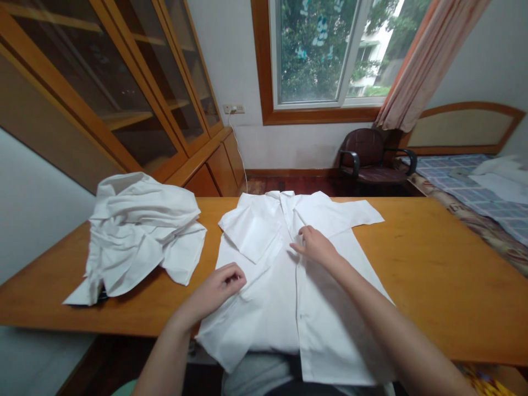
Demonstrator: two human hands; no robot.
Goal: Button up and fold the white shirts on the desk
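A white short-sleeved shirt (272, 297) lies spread on the wooden table in front of me, its collar at the far edge and its lower hem hanging at my side. The left sleeve is folded inward over the chest, while the right one stretches outward. My left hand (225, 283) is over the shirt's left side, fingers loosely curled with a small gap to the thumb; nothing shows in it. Just above the button placket is my right hand (315, 245), thumb and fingers apart, holding nothing visible. Whether either hand touches the cloth is hard to tell.
A crumpled heap of white cloth (140, 231) rests on the left part of the table (445, 280). Beyond the table are a glass-fronted cabinet (193, 159), a dark armchair (367, 157) and a bed (474, 176). A white cord (239, 146) hangs from a wall socket.
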